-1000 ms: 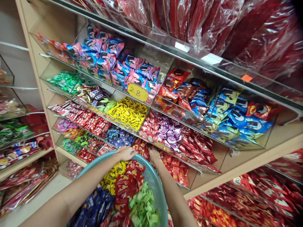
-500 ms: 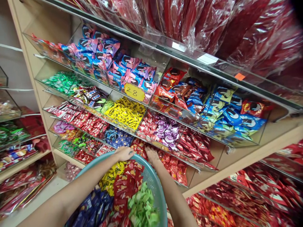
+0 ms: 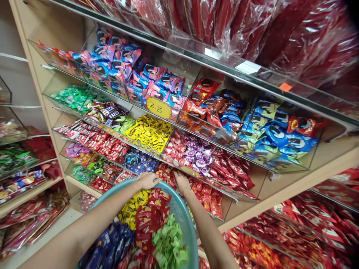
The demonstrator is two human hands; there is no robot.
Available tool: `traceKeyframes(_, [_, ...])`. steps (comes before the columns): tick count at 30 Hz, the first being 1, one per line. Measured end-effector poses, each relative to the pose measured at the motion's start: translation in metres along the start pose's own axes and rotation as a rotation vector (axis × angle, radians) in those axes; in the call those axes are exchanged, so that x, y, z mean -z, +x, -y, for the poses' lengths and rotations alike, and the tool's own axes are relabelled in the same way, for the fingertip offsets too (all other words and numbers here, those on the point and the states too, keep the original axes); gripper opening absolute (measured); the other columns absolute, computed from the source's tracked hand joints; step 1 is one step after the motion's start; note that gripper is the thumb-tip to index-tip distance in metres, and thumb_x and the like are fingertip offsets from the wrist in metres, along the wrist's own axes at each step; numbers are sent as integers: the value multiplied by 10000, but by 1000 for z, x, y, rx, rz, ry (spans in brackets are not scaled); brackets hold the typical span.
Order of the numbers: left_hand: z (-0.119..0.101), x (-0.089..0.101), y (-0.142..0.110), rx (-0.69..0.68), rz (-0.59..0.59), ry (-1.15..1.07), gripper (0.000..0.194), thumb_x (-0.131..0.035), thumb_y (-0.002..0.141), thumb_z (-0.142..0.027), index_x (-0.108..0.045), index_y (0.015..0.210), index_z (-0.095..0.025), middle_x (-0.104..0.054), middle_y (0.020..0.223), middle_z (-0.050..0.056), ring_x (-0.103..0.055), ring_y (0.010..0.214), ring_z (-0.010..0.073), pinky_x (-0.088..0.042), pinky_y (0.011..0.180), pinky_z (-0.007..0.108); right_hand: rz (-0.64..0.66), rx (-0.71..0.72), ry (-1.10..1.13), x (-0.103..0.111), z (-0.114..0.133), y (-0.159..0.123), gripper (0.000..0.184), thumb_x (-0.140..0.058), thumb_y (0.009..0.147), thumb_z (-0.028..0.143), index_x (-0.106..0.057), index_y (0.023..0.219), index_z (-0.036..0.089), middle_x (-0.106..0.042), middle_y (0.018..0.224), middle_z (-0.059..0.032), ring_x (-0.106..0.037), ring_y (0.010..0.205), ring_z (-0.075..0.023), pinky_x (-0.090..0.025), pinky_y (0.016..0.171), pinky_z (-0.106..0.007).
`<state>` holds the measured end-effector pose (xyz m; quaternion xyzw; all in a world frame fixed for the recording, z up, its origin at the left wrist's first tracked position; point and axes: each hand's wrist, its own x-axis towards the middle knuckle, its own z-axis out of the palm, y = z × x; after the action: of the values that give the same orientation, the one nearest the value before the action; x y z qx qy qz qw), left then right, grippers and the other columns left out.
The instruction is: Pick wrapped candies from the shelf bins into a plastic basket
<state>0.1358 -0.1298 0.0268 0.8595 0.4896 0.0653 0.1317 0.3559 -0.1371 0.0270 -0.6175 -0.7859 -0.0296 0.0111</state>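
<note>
A teal plastic basket (image 3: 188, 220) is tilted in front of me, holding yellow, dark red, blue and light green wrapped candies. My left hand (image 3: 147, 181) is closed over its far rim. Just past that rim, my right hand (image 3: 181, 182) reaches into a shelf compartment of dark red wrapped candies (image 3: 165, 173). Its fingertips are partly hidden among the wrappers, so their grip does not show. Inside the basket lie red packets (image 3: 150, 213), yellow candies (image 3: 130, 209), blue packets (image 3: 108, 244) and light green candies (image 3: 169, 241).
Clear-fronted shelf bins hold yellow candies (image 3: 150, 130), purple candies (image 3: 199, 151) and blue-and-pink cookie packs (image 3: 157, 84). A yellow price tag (image 3: 158, 108) reads 28. Glass shelf edges (image 3: 246, 164) slope above my hands. Red plastic-wrapped goods (image 3: 224, 26) fill the top shelf.
My right hand has shifted slightly up and back among the red candies. My left hand stays on the basket rim, and the view has moved very little.
</note>
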Motion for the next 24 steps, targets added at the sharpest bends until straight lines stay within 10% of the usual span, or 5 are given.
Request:
traceKeyframes(10, [-1, -1, 1, 7, -7, -11, 480, -233, 843, -540, -620, 931, -271, -652, 964, 67, -601, 885, 302, -447, 768, 423, -436, -57, 568, 13, 15, -45, 517, -510, 792, 324, -399, 1276, 177, -511, 1194, -107, -462, 1113, -230, -370, 959, -370])
traceKeyframes(18, [-1, -3, 2, 25, -6, 1, 489, -224, 837, -557, -614, 931, -277, -655, 934, 71, -605, 870, 305, -451, 746, 432, -228, -240, 1029, 10, 43, -70, 595, -593, 710, 412, -412, 1212, 149, -500, 765, 24, -414, 485, -78, -364, 454, -211])
traceKeyframes(24, [-3, 0, 0, 18, -10, -8, 465, -241, 839, -536, -618, 945, -285, -655, 968, 57, -603, 895, 310, -452, 761, 438, -126, -299, 767, 17, 59, -72, 431, -597, 689, 388, -559, 1039, 138, -623, 882, -57, -565, 766, -174, -429, 711, -276])
